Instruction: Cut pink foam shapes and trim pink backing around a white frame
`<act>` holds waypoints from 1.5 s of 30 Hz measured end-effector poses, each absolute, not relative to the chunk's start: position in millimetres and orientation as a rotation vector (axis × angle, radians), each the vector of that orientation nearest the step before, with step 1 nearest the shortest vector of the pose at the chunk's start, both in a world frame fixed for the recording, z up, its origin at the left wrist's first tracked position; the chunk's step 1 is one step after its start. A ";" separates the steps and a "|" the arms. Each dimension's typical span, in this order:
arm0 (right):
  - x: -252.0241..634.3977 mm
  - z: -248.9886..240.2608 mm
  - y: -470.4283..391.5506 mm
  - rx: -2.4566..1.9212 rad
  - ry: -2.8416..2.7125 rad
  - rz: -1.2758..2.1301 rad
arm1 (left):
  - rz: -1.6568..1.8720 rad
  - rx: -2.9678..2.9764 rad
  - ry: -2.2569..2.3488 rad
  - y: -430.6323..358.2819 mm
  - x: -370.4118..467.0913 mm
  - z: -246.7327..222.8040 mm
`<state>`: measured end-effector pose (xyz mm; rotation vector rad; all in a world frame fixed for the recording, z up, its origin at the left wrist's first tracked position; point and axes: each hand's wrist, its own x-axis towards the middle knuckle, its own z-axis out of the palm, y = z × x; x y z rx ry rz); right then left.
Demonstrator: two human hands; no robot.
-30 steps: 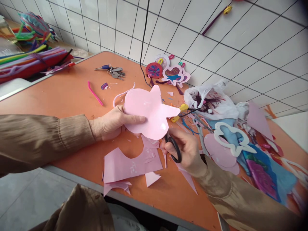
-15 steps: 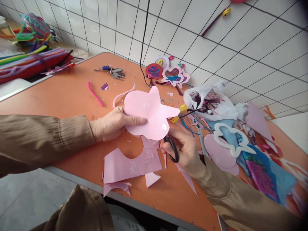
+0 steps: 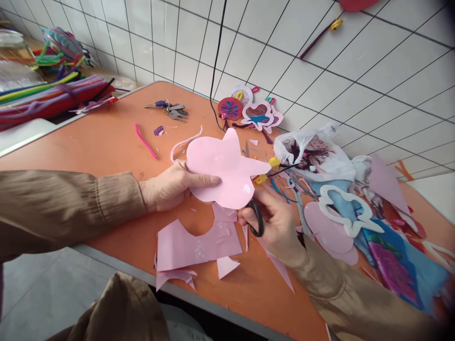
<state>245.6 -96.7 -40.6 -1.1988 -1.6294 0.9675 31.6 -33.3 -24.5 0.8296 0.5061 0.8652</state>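
A pink paper cutout [image 3: 216,166] with rounded lobes and two pointed tips is held up over the orange table. My left hand [image 3: 174,184] pinches its left side, thumb on top and fingers beneath. On the right, my right hand [image 3: 273,222] grips the black-handled scissors [image 3: 259,218], close under the cutout's lower right lobe. The scissor blades are hidden behind the paper. Below lie a pink paper offcut [image 3: 199,248] with a curved edge and a small pink scrap [image 3: 226,266].
Keys [image 3: 176,111] and a pink pipe cleaner [image 3: 145,141] lie at the back left. Finished ornaments [image 3: 258,115] rest by the tiled wall. To the right are a white plastic bag [image 3: 320,154] and a white flower-shaped frame [image 3: 350,208]. Pipe cleaner bundles [image 3: 53,97] fill the far left.
The whole view has shifted slightly, so things appear a little lower and to the right. Both hands keep their hold on the cutout and the scissors, with hardly any other movement.
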 end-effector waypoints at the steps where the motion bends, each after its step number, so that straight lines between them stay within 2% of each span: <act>1: 246.4 -39.5 -94.8 -1.248 -1.621 0.926 | 0.869 0.830 0.523 -32.9 31.1 -24.1; 8: 262.7 -30.0 -74.2 -1.634 -1.896 0.428 | 0.885 0.847 0.646 -30.2 29.3 -19.5; 13: 272.6 -19.1 -73.4 -1.710 -2.203 0.123 | 0.882 0.879 0.675 -27.1 29.1 -16.8; 22: 263.1 -0.2 -80.0 -1.971 -2.513 -0.096 | 0.851 0.978 0.705 -27.1 29.1 -15.0; 25: 262.3 -0.4 -78.4 -2.052 -2.441 0.023 | 0.853 0.994 0.696 -26.8 29.1 -15.5; 32: 275.5 -1.9 -69.4 -1.832 -2.400 0.567 | 0.855 1.012 0.672 -24.7 28.8 -18.3; 41: 268.1 0.7 -75.9 -1.758 -2.539 0.240 | 0.919 0.955 0.637 -21.1 26.6 -25.5; 43: 270.4 -6.1 -73.5 -1.688 -2.390 0.333 | 0.972 0.927 0.611 -21.3 26.7 -26.1; 45: 274.7 -14.8 -68.2 -1.548 -2.189 0.574 | 0.998 0.913 0.583 -21.7 27.0 -26.0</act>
